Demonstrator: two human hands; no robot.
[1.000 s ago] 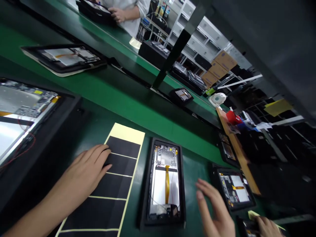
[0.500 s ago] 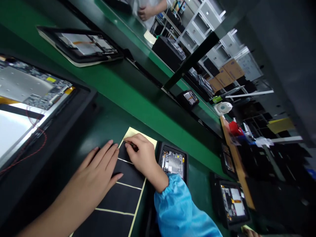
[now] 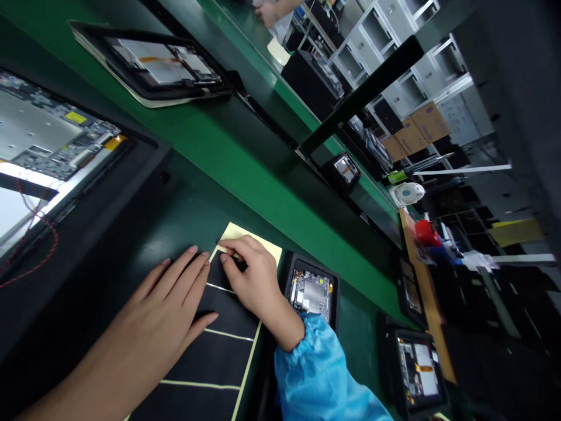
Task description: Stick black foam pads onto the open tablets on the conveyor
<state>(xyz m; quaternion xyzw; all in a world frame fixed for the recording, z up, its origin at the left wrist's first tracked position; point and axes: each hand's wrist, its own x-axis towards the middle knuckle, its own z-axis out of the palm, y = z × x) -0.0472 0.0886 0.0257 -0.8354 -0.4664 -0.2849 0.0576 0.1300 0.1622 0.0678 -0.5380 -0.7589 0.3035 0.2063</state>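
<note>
A yellow backing sheet (image 3: 258, 241) with several black rectangular pads (image 3: 205, 356) lies on the green bench in front of me. My left hand (image 3: 166, 310) lies flat on its left edge, fingers stretched out and pressing it down. My right hand (image 3: 248, 275), in a blue sleeve, pinches the top corner of the uppermost black pad with thumb and fingertips. Just right of the sheet sits an opened device in a black tray (image 3: 312, 289), partly hidden by my right forearm.
A large open tablet (image 3: 48, 140) lies at the left, another tablet (image 3: 162, 64) on the far green conveyor. More small trays with devices (image 3: 418, 365) sit at the right, beside a wooden strip. Another person's hand (image 3: 267, 9) shows at the top. Shelves and boxes stand behind.
My right hand crossed from the lower right over the small device to the sheet's top corner and pinched the pad edge. My left hand stayed on the sheet. The view tilted.
</note>
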